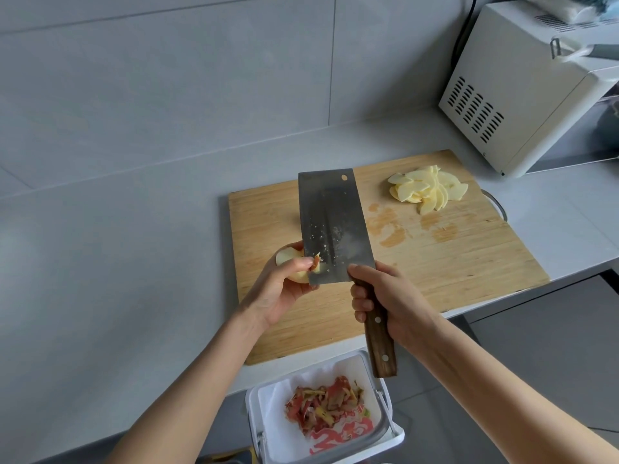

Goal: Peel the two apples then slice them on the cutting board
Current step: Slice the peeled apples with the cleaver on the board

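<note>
Behind the cleaver [331,226], the apple [287,256] gripped by the left hand [284,293] is half hidden; the right hand [395,303] grips the knife handle; red print in the bin [252,410] is illegible.

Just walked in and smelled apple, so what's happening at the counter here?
A person is peeling an apple with a cleaver. The left hand holds the mostly peeled apple above the cutting board, while the right hand grips the cleaver's wooden handle, with the blade against a last bit of red skin. A pile of apple slices lies at the board's far right corner. Peelings sit in the white bin below the counter edge.
</note>
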### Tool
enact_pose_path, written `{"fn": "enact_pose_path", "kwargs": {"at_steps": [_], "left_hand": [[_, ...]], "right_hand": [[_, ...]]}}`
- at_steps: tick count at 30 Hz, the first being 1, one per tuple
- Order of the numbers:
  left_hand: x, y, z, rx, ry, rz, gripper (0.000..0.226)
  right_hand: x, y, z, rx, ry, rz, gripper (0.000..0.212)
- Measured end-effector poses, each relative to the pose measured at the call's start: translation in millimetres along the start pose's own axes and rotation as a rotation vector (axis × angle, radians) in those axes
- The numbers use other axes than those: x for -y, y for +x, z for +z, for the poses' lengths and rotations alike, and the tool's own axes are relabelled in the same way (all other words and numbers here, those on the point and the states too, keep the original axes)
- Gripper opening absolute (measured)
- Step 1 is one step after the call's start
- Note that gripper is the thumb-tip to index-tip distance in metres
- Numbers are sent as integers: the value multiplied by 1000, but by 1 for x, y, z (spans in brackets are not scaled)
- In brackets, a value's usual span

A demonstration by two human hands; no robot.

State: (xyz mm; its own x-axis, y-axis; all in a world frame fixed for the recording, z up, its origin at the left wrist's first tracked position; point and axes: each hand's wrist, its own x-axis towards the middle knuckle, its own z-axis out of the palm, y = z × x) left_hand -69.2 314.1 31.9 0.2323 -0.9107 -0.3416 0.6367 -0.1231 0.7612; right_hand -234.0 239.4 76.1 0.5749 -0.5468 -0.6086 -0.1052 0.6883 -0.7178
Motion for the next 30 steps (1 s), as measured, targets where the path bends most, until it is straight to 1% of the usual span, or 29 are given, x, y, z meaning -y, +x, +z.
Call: {"fn": "enact_pose_path", "kwargs": {"at_steps": [2,8,10,15,19,22,24,27,30], "left_hand": [[0,0,-1,12,3,-1,45],[-4,-2,-2,29,48,-32,45],[-8,-6,-4,42,116,-76,45],[-9,-23,-10,27,295,-214,58],[7,-41,-10,117,501,-298,66],[13,-50,-14,169,639,-313,67],[12,-53,-18,179,587,-317,64],[12,-53,-21,99,343,-344,50],[15,-49,-22,30,244,-326,42]], "right_hand": [[0,-1,0,19,32,24,17],[-1,-4,-2,41,46,59,17],[-2,-7,-4,32,15,53,15],[-2,-20,-18,31,-138,27,16],[-11,-32,-30,41,-229,47,16],[-14,-34,-36,9,-288,53,12],[-13,-32,-39,-13,-289,48,10],[-11,-28,-41,-29,-289,44,11],[-10,-25,-41,-11,-263,59,13]]}}
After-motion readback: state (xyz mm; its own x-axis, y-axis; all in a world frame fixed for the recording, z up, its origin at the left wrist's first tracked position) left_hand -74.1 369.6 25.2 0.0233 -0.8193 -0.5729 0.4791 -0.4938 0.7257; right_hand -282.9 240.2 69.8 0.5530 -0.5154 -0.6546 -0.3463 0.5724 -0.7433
